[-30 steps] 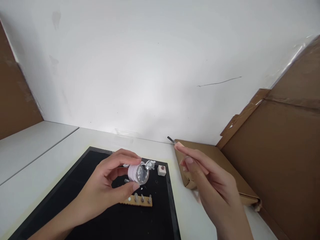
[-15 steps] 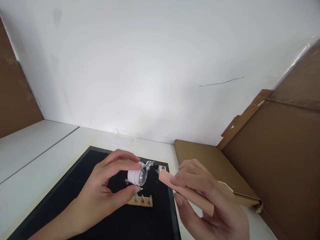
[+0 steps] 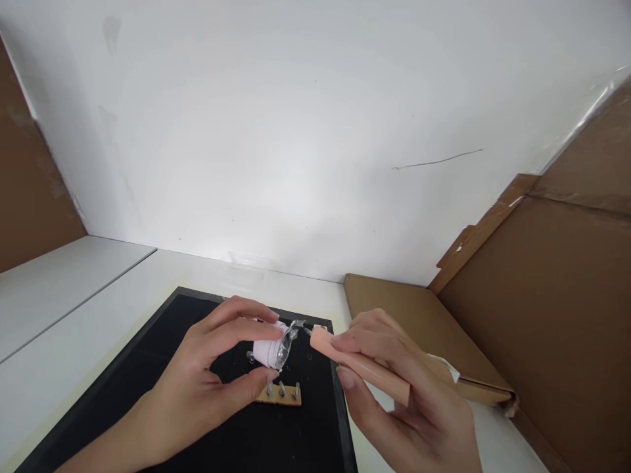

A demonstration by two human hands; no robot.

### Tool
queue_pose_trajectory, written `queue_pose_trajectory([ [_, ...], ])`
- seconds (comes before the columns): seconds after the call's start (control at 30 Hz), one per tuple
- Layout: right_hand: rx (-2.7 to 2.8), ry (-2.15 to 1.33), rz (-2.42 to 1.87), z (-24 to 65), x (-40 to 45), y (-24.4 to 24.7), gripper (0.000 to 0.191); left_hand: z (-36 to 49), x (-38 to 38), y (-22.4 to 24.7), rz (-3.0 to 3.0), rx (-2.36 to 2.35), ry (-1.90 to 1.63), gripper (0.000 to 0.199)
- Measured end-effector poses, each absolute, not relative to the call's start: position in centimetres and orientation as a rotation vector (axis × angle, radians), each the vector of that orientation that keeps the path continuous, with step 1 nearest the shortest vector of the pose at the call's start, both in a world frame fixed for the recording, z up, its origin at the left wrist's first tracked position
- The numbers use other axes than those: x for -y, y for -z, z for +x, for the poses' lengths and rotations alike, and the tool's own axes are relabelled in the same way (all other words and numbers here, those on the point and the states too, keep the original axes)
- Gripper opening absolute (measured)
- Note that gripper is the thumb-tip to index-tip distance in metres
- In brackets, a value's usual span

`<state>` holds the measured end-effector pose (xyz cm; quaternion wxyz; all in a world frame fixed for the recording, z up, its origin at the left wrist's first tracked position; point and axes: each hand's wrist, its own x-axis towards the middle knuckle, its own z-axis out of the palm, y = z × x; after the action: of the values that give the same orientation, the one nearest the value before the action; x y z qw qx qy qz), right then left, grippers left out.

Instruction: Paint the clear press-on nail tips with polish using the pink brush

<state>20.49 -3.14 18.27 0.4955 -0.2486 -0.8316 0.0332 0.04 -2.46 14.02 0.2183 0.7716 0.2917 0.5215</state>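
Observation:
My left hand (image 3: 210, 371) grips a small white jar (image 3: 266, 353) between fingers and thumb, tilted with its mouth toward the right. Crumpled silvery film (image 3: 297, 324) sticks up at the rim of the mouth. A peach-coloured pen-shaped tool (image 3: 365, 368) is pinched in my right hand (image 3: 409, 384). Its thin tip points left at the film; whether the two touch I cannot tell. Just below the jar lies a yellowish strip (image 3: 279, 398) with several small upright pins in it, its left end hidden by my left thumb.
A black mat (image 3: 197, 427) covers part of the white table (image 3: 54, 401). A small white item (image 3: 320, 327) sits at its far right corner, partly hidden by the tool. To the right are a flat cardboard box (image 3: 394, 295) and a cardboard wall (image 3: 552, 282). A white wall (image 3: 296, 131) stands behind.
The tool and my right hand have shifted slightly left, nearer the jar. The jar has turned a little, so its mouth shows narrower.

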Motion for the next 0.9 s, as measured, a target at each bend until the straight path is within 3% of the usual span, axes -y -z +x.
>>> queue_pose_trajectory([
  [0.63,1.990,-0.086,-0.670,21.2,3.0,-17.9,0.031,-0.2,2.6,-13.9,2.114,-0.807,-1.423,0.051],
  [0.9,1.860,-0.240,-0.602,22.1,2.1,-17.2,0.038,-0.1,-0.7,-12.7,1.440,-0.749,-1.184,0.026],
])
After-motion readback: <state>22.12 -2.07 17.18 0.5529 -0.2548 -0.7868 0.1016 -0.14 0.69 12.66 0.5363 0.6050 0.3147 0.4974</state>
